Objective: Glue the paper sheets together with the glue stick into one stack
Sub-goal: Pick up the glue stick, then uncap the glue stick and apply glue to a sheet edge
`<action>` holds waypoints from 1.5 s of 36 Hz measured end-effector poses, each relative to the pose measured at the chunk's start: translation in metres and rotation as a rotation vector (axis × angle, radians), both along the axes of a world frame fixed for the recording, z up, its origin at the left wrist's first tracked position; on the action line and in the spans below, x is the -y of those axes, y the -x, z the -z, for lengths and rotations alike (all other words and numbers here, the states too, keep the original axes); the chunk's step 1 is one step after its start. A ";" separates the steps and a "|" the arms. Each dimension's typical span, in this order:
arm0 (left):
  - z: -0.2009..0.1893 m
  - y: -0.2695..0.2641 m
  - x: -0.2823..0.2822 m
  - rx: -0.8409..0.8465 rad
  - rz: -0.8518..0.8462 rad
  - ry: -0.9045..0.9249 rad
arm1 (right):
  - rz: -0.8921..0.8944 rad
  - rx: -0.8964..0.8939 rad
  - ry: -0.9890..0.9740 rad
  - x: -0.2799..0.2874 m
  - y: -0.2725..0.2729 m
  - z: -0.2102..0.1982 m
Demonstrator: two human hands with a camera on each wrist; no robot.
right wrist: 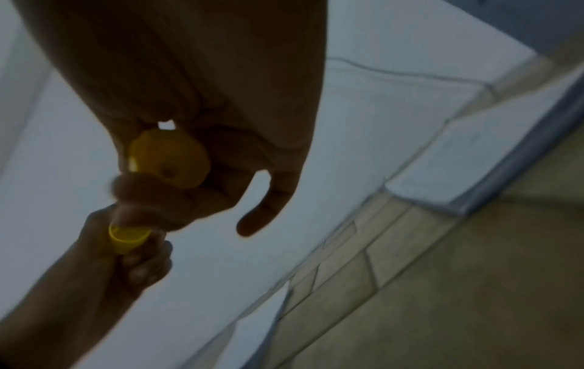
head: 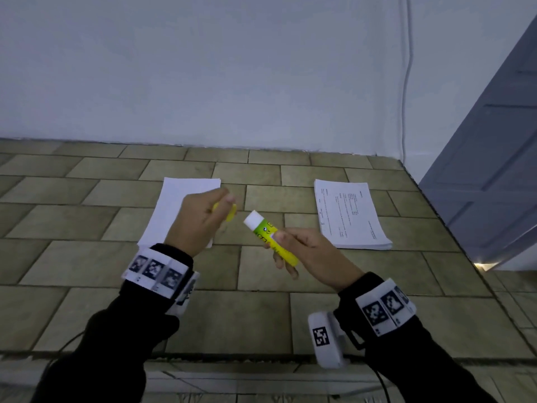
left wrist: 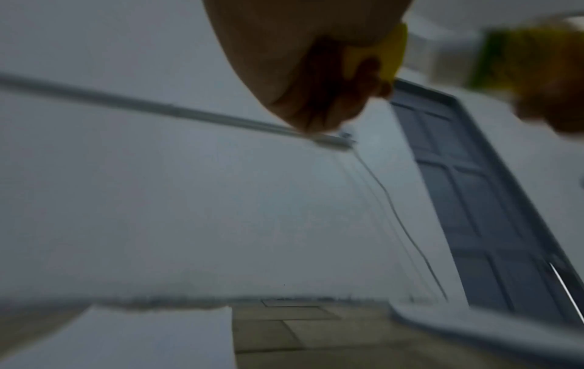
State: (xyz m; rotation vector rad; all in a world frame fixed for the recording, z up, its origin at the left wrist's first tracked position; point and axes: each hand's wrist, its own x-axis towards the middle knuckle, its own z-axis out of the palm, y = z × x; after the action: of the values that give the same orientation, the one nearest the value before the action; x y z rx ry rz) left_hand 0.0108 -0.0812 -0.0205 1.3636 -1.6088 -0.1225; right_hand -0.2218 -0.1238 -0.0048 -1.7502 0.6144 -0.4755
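Glue stick (head: 271, 237) is sitting in my right hand (head: 312, 251), just right of the frame's centre in the head view, with my fingers wrapping its yellow barrel. Its long axis is running diagonally, the white uncapped end pointing to the upper left and the base to the lower right. My left hand (head: 196, 221) is curling around the yellow cap (head: 231, 213), holding it just beside that white end but apart from it, so the stick is lying open.

Blank sheets (head: 181, 210) are lying on the tiled surface (head: 87, 257) directly under and beyond my left hand, in the middle left of the frame. A printed stack (head: 348, 216) is lying at the middle right, beyond my right hand. The glue end is aiming toward the blank sheets, and I am judging that pile to be the nearer target for it: a short swing up and left should bring the tip over the paper. My left hand is nearer those sheets but is busy with the cap.
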 end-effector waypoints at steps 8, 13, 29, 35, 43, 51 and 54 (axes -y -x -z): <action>-0.005 -0.004 -0.012 0.119 -0.020 -0.274 | 0.154 -0.042 0.280 0.001 0.005 0.008; 0.007 -0.018 -0.023 0.221 -0.079 -0.606 | 0.177 -0.056 0.274 -0.002 0.014 0.016; 0.041 -0.057 -0.062 0.456 -0.401 -1.219 | 0.183 -0.049 0.157 -0.004 0.025 0.033; 0.038 -0.055 -0.069 0.482 -0.453 -1.278 | 0.163 -0.052 0.070 -0.006 0.022 0.039; 0.023 -0.026 -0.055 0.041 -0.284 -0.635 | 0.162 0.000 -0.054 -0.006 0.014 0.041; 0.021 0.032 -0.029 -0.502 0.135 -0.540 | 0.162 0.064 -0.187 -0.005 -0.002 0.041; 0.028 0.043 -0.021 -0.603 0.177 -0.499 | 0.151 0.097 -0.218 -0.005 -0.005 0.042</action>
State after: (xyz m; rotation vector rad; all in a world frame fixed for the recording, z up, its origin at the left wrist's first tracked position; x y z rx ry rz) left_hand -0.0323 -0.0606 -0.0481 1.3622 -1.2109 -1.0000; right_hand -0.2164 -0.1190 -0.0465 -1.4727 0.7049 -0.5729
